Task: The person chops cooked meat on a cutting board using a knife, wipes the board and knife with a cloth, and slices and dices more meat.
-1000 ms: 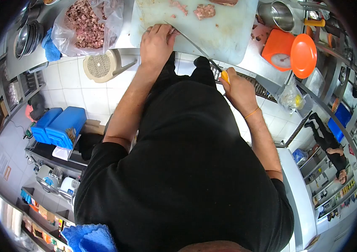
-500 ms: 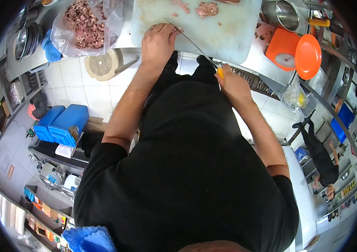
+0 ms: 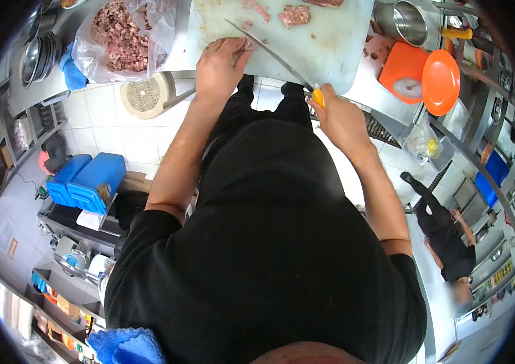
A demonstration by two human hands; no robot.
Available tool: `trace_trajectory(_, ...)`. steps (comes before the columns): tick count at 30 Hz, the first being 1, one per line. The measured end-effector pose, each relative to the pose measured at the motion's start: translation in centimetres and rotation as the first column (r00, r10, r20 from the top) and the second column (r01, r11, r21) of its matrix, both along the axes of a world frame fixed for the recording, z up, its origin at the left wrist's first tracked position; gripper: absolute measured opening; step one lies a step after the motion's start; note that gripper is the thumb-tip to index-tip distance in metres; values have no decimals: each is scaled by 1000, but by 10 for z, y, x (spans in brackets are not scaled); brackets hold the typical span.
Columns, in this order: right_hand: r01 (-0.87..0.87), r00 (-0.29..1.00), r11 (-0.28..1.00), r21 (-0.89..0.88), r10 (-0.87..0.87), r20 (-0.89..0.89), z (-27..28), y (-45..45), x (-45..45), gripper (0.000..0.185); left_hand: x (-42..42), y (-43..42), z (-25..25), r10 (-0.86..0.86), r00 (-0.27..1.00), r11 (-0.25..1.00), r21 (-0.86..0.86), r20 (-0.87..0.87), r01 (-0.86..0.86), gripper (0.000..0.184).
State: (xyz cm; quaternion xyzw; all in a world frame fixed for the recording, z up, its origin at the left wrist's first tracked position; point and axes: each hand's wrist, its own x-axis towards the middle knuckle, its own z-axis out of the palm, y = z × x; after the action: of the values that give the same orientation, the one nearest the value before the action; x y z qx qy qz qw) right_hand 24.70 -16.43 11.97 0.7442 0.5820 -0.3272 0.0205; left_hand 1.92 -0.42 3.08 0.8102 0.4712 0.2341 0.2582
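Observation:
My right hand is wrapped round the yellow handle of a long, thin knife. The blade slants up and left over the white cutting board, its tip beyond my left fingers. At the board's near left edge, my left hand has its fingers bent and pressed together on a small piece of meat, mostly hidden by the fingers. Farther back on the board lie a chunk of meat, some thin scraps and a darker strip.
Left of the board is a clear bag of diced meat beside a blue cloth. A steel pot, an orange scale and an orange plate stand right. Below the counter is a beige stool. Another person is at far right.
The knife has lifted and swung away from my left fingertips, its tip farther left. My left hand has shifted slightly left and nearer me. The other person has moved.

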Motion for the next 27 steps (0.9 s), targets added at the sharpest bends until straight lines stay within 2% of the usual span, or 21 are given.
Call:
trace_trajectory(3,-22,999,999,-27,24,40,0,-17,3,37,0,3,-5,-6,1000,1000,21,-15,6,18)
trace_trajectory(9,-21,1000,997,-74,20,-12,0,-27,1,39,2,2,-10,-16,998,998,64,-62,20,13)
trace_trajectory(17,39,998,994,-97,-44,-47,-53,1,-26,40,1,2,-15,-27,999,994,102,-28,30,7)
trace_trajectory(20,2,997,1000,11,-1,-83,-49,27,-30,36,0,1,-12,-23,999,995,100,-24,25,8)
trace_trajectory(27,-53,998,999,-8,52,-25,-2,23,-14,36,-7,0,-5,-10,1000,1000,5,-9,10,15)
